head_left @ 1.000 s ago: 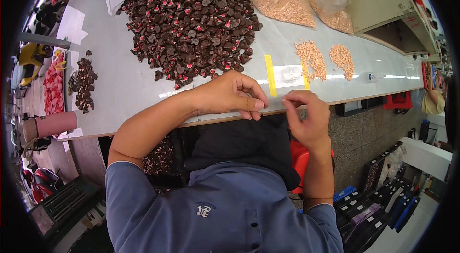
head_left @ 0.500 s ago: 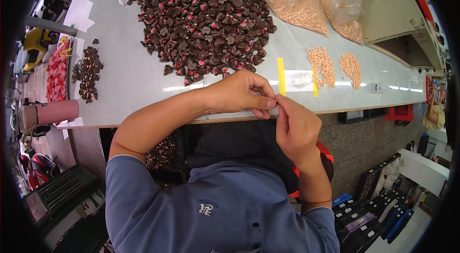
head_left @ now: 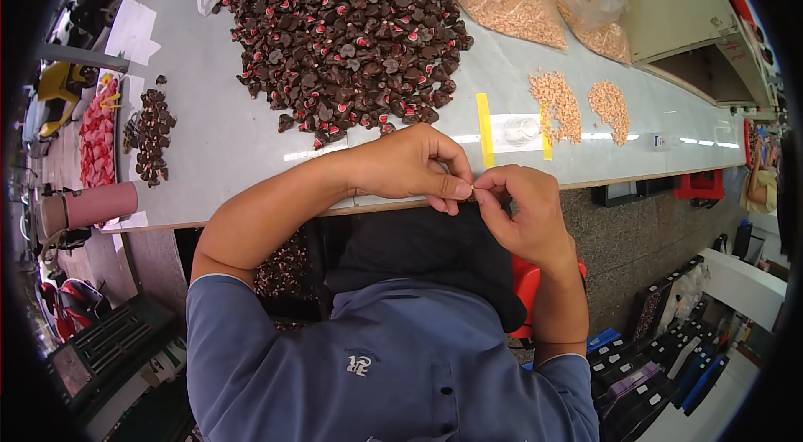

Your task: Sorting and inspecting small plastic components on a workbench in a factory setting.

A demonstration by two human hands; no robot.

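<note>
Over the table's front edge, the fingertips of my two hands meet. My left hand (head_left: 410,163) is closed in a pinch, its thumb against the curled fingers. My right hand (head_left: 525,209) pinches too, thumb and forefinger touching the left fingertips. A tiny pale bit shows between them, too small to name; whatever else they hold is hidden. Just beyond my left hand spreads a big heap of small dark brown pieces (head_left: 351,49), many with red-and-white marks. Past my right hand lies a small clear round dish (head_left: 522,131) on white paper between yellow tape strips (head_left: 485,128).
Two small piles of tan pieces (head_left: 559,107) (head_left: 610,112) lie right of the dish, below clear bags of tan pieces (head_left: 514,14). At left are a smaller dark pile (head_left: 154,134), a tray of pink pieces (head_left: 99,141) and a pink cylinder (head_left: 100,201). A small bottle (head_left: 659,142) lies at right.
My right hand has turned and lowered slightly, its thumb and forefinger now plainly pinched at the left fingertips. A pale speck now shows there. The whole view has shifted a little.
</note>
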